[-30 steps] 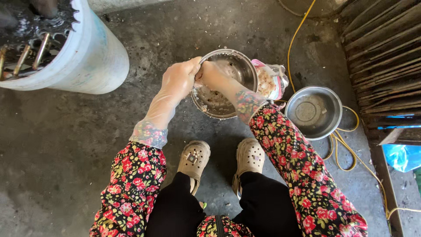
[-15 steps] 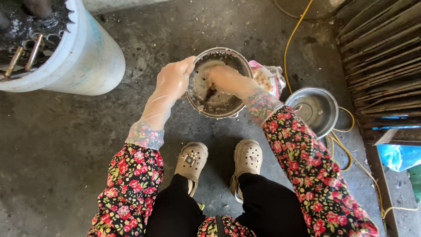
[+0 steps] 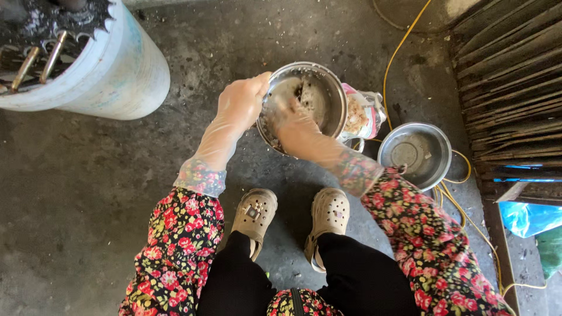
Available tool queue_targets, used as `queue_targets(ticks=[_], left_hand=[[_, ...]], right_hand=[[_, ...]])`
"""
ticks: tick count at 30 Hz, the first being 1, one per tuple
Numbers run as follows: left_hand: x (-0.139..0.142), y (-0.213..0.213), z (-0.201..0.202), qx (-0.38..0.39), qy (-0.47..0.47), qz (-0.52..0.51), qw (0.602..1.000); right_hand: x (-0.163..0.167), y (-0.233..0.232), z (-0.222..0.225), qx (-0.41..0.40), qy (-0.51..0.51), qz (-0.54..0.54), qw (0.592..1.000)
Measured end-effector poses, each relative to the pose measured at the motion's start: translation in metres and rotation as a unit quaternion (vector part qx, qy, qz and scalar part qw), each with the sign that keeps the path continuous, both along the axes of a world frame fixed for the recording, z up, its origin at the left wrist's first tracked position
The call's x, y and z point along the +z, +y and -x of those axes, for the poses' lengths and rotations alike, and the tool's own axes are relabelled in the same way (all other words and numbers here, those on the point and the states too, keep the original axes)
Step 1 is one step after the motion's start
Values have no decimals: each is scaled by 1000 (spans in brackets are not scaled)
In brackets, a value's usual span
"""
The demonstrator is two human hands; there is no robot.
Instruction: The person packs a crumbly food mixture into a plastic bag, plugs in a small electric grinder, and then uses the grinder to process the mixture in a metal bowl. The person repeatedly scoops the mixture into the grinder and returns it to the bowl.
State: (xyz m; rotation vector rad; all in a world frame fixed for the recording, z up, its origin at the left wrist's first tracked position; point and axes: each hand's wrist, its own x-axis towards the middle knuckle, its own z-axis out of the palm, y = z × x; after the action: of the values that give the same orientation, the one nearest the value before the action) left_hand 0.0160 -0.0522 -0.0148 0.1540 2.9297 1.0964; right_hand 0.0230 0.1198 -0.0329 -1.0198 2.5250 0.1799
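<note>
Left hand (image 3: 241,104), in a clear plastic glove, closed on the near-left rim of the steel bowl (image 3: 319,96), holding it tilted toward the person. Right hand (image 3: 297,130), also gloved, reaches inside the bowl with fingers loosely curled against the grainy contents; whether it grips anything cannot be told. The step in hand appears to be working or scraping the mixture by hand. A next move would likely call for a firm rim grip while the inner hand sweeps the wall. Just right of the bowl lies an open food bag (image 3: 362,114); further right, an empty steel pot (image 3: 414,153) and a yellow cable (image 3: 398,50). Well left of the bowl stands a white drum (image 3: 120,73). Bare concrete lies between drum and bowl; the shoes (image 3: 293,219) sit below it.
</note>
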Motion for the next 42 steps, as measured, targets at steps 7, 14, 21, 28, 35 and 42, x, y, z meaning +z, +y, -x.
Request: queue_targets(ticks=[7,14,21,28,35,42], left_hand=[[1,0,2,-2,-67,20,998],[7,-11,1,12,-85,-40,996],[10,-16,2,-25,7,-73,997],[23,-14,-2,-6,-91,-102,991],[29,-13,-2,-14,-125,-126,984],[24,-6,2,0,-146,-136,980]], right_hand=[[-12,6,8,-233,-147,133,952],[-16,-3,17,-93,-10,139,986],[12,-16,10,-72,-97,117,986],[23,-5,-3,47,-22,79,996],[-15,12,-22,-139,-153,579,789],[-20,16,-21,-113,-174,556,805]])
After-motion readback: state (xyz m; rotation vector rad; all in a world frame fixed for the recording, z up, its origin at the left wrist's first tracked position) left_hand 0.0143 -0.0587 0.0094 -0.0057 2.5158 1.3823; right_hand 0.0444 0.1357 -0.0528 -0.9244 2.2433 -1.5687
